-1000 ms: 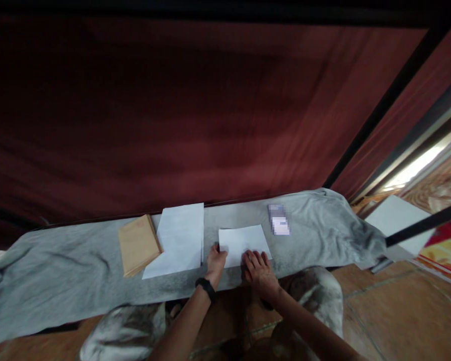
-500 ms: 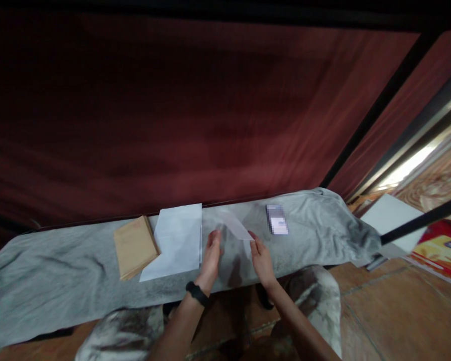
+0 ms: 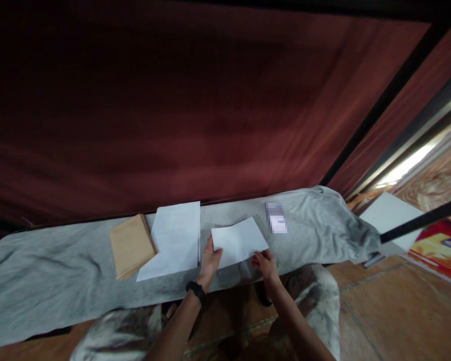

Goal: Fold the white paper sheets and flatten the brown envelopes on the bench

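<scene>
A white sheet of paper, seemingly folded, is held between my two hands above the grey cloth. My left hand grips its left edge, the thumb on top and the fingers behind. At the paper's lower right corner, my right hand pinches the edge. Left of my left hand lies a stack of white paper. A pile of brown envelopes overlaps that stack's left side. To the right of the held paper is a phone-like object, blurred by pixels.
A dark red fabric panel rises behind the cloth-covered surface. A black bar slants down on the right. On the tiled floor at right are a white box-like item and a red and yellow package. My knees are close below the front edge.
The paper has turned from nearly edge-on to showing its broad white face. My left hand, open beside it before, has taken hold of its left edge.
</scene>
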Motion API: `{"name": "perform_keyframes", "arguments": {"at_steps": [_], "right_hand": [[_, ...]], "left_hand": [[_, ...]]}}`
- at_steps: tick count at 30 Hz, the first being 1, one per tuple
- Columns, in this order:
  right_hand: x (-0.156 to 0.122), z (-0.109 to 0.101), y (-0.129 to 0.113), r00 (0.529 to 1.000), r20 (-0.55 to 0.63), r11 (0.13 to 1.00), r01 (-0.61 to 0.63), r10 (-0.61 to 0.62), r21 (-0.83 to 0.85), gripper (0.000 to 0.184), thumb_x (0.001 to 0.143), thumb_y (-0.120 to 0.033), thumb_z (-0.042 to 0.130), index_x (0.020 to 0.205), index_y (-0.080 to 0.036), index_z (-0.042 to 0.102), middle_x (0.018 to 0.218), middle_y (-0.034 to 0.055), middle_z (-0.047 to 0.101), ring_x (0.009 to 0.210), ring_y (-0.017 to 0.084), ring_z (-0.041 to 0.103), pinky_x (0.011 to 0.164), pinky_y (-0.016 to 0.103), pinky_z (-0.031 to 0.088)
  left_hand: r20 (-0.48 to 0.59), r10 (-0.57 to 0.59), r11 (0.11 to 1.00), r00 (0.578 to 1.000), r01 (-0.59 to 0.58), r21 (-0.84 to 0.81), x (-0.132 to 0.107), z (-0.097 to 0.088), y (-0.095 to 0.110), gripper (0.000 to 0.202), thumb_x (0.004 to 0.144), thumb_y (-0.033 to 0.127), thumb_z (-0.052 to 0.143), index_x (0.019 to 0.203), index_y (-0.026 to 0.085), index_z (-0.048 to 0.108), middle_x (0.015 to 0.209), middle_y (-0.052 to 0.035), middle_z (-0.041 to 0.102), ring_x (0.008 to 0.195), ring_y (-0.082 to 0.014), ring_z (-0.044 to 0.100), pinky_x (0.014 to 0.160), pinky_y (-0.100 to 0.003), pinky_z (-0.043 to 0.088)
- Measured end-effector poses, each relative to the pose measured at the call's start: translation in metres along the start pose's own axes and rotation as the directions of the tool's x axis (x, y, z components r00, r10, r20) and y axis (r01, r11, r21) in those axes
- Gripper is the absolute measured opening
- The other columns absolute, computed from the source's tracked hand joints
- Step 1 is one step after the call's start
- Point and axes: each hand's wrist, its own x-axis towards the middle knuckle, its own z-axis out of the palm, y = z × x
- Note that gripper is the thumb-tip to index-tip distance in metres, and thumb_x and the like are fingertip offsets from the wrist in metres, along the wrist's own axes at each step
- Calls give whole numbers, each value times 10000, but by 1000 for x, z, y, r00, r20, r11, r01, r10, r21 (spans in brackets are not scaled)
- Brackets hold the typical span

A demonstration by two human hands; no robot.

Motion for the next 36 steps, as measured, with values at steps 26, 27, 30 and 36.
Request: {"name": "perform_keyframes", "arguments": {"at_steps": [26,27,30,36], "right_hand": [[18,28,13,783,528,41,571,-330,-820,518,1038,-345,370,1537,-209,400,1612,109,351,1474,299,330,1195,524,221],[17,28,12,782,532,36,572,-324,-819,522,1035,-331,372,1542,-210,392,1615,108,344,1475,299,328,1196,522,219],[18,26,12,779,547,17,579,-308,-815,527,1021,-270,377,1545,-221,387,1616,94,349,1474,288,332,1198,504,222],[38,17,5,764,554,60,603,-331,-796,478,1020,-232,355,1481,-192,475,1543,93,471,1404,254,429,1149,445,313]], "left_hand": [[24,314,637,949,-229,736,-14,24,-10,546,950,177,407,1495,163,430,1576,-158,399,1446,-310,380,1178,-500,329],[94,324,605,941,-283,744,-16,32,-11,534,968,212,399,1499,170,427,1596,-144,378,1476,-303,334,1193,-503,304],[230,287,535,930,-355,767,-19,48,-18,533,992,318,399,1509,189,416,1610,-112,372,1513,-287,271,1220,-516,248],[233,311,437,921,-357,826,-21,29,-36,579,1005,390,374,1544,178,358,1624,-114,339,1529,-259,233,1242,-496,187]]}}
